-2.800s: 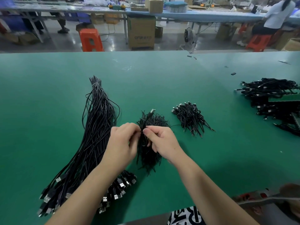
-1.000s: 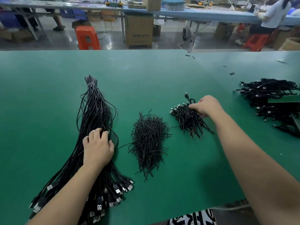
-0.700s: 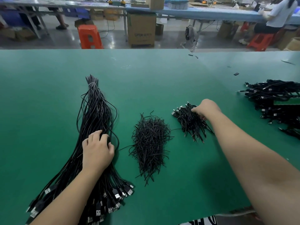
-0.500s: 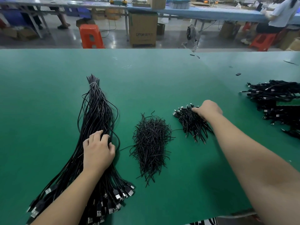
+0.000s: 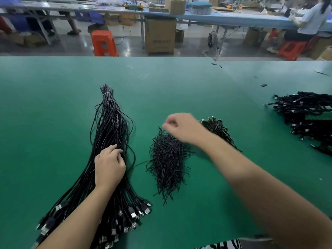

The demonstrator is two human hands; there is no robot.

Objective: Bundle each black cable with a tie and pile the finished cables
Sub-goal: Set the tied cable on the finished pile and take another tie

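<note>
Right hand pinches tie above tie pile; left hand grips cables.

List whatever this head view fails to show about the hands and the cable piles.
- Right hand: motion-blurred over the tie pile; whether it pinches a tie cannot be told.
- Left hand: fingertips buried in the long cables; grip unclear.
- Finished pile: partly behind the right forearm.
- Far-right cable heap: cut off by the frame edge.
</note>
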